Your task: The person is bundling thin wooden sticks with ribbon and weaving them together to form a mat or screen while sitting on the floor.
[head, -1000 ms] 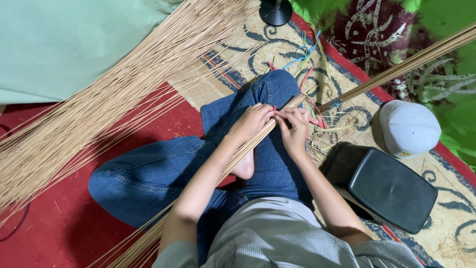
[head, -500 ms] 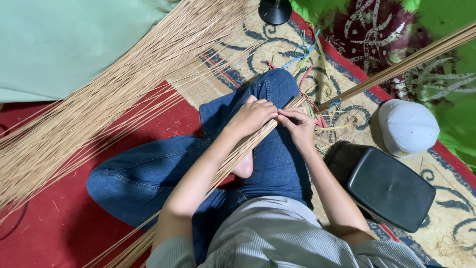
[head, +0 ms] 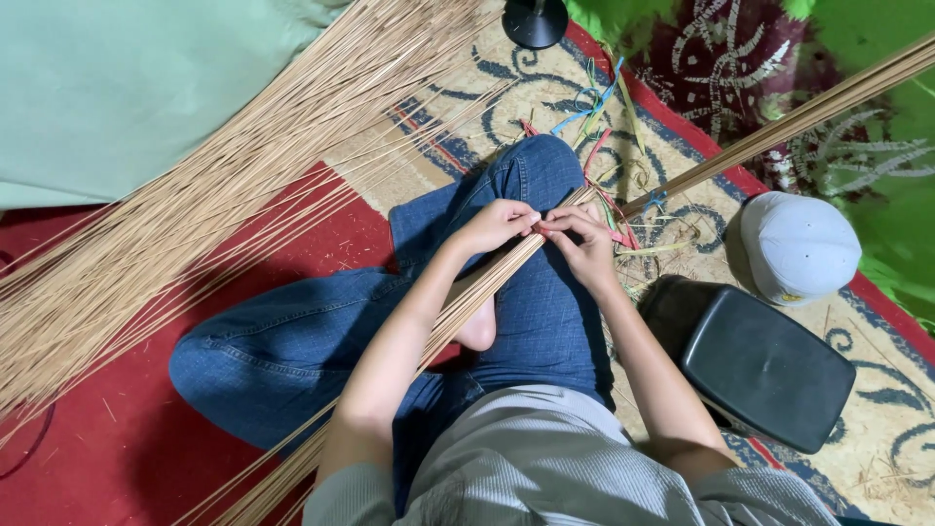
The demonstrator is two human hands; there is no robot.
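From the head camera I look straight down at my own crossed legs in blue jeans (head: pixel 292 341), seated on a patterned rug (head: pixel 545 107) with a red mat (head: pixel 107 458) at its left side. A long bundle of thin tan sticks (head: pixel 458 302) lies diagonally across my lap, running from the lower left edge of the view up over my knee and on toward the upper right corner, where it passes above the rug's red border.

My left hand (head: pixel 497 226) sits on the bundle just over the knee, fingers curled and pressed together, thumb and fingertips pinching at the sticks. My right hand (head: pixel 581 244) meets it from the other side, its fingers bent and closed on the same spot of the bundle, so the two sets of fingertips touch each other. I cannot tell whether anything thinner than the sticks is caught between them.

A far bigger loose heap of sticks (head: pixel 195 205) fans out over the red mat and the rug's upper left part, partly overlying a pale green cloth (head: pixel 127 88). Coloured strips (head: pixel 594 117) lie scattered on the rug just beyond my knee. To the right, near the rug's border, rests a white cap (head: pixel 801 248), and just below it a black plastic stool (head: pixel 765 365) beside my right forearm. A round black base (head: pixel 536 19) stands at the top edge.
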